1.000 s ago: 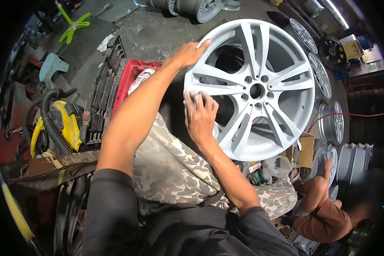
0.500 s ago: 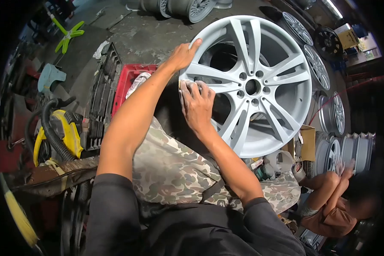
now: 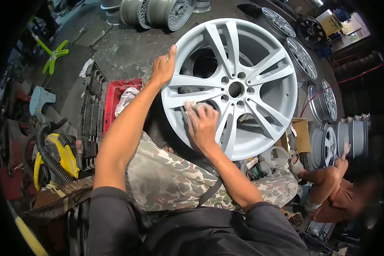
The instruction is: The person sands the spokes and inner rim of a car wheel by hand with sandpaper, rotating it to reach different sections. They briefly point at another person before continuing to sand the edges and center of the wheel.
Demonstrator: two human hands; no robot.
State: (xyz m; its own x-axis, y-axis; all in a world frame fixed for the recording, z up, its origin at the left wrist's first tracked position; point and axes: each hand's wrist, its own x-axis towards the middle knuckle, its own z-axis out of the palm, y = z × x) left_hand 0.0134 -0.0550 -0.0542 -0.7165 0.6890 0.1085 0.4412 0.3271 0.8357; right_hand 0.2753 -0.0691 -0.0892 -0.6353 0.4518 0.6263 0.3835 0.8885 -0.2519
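A pale grey alloy wheel [image 3: 225,83] with paired spokes is tilted up in front of me, its face toward me. At the upper left edge, my left hand [image 3: 163,70] grips the rim, thumb pointing up along it. My right hand [image 3: 204,126] is closed, with bent, dusty fingers against the lower edge of a left-hand spoke. Something small and pale shows at its fingertips, too covered to identify. Below the wheel are my camouflage-covered legs [image 3: 170,179].
A red crate [image 3: 111,100] with white cloth stands left, beside a yellow machine [image 3: 63,155] with a black hose. More wheels [image 3: 168,10] lie behind and along the right [image 3: 301,57]. A co-worker in brown [image 3: 339,198] sits at lower right, near a cardboard box [image 3: 302,134].
The wheel and my left hand appear shifted left in view. My right hand has moved from the outer rim inward and down along the spoke. The co-worker's hands have moved.
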